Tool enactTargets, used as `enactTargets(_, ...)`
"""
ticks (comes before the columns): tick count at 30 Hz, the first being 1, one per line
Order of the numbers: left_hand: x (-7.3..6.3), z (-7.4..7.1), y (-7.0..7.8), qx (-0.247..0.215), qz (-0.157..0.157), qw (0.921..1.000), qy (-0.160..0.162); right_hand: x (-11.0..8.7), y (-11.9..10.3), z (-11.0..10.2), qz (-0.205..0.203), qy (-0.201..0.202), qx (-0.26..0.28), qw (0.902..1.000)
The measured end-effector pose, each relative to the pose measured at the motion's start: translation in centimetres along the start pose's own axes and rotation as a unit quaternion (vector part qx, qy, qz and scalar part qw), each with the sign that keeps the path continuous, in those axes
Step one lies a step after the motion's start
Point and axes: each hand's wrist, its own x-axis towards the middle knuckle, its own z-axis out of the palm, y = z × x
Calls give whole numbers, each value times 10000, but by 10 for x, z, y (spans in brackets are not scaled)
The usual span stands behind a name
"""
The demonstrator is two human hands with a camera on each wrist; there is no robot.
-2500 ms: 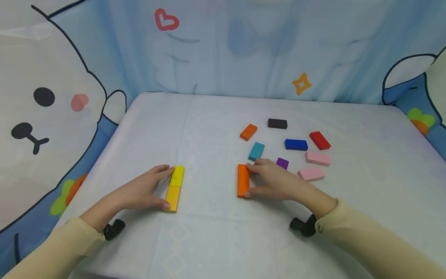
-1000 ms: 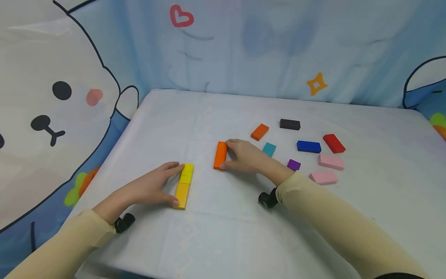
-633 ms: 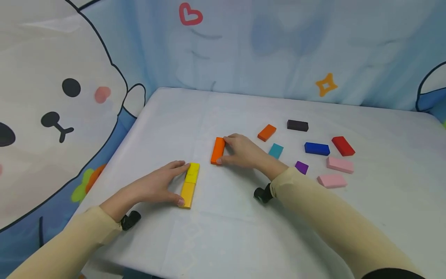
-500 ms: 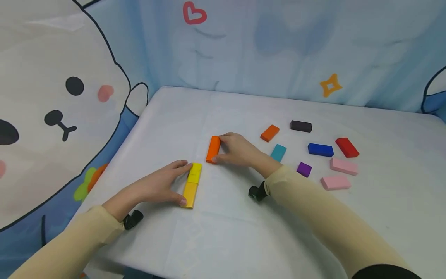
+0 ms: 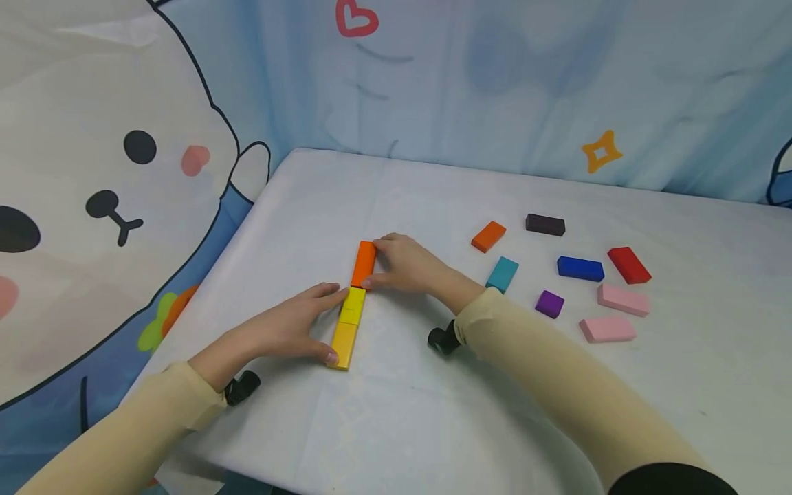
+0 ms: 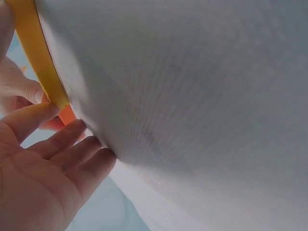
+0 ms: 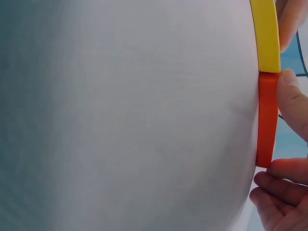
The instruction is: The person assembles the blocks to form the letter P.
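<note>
"Moved: orange block (image 5: 364, 264), now touching the far end of the yellow pair (image 5: 352, 309)."

"Handling?"

"Likely light, stiff, smooth; take hold near its ends, where my right hand (image 5: 410, 265) pinches it. My left hand (image 5: 283, 331) holds the yellow pair lengthwise. Outlying: purple block (image 5: 549, 304)."

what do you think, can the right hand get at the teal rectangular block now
Probably yes: no other block lies between the right hand and the teal rectangular block, beside the right cream fabric sleeve. The hand would likely first have to release the orange rectangular block in its grip and draw back.
</note>
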Motion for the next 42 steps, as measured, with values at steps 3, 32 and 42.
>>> enactTargets(3,0,0,0,-28,-14,10000,-5,1,-1,1,-12,-17,27,10000)
enactTargets(32,-2,-2,4,24,-44,10000,8,1,-9,-4,160,-223,-53,9996)
enactTargets(42,-2,-2,2,49,-3,10000,7,2,-11,-4,179,-269,-152,9994)
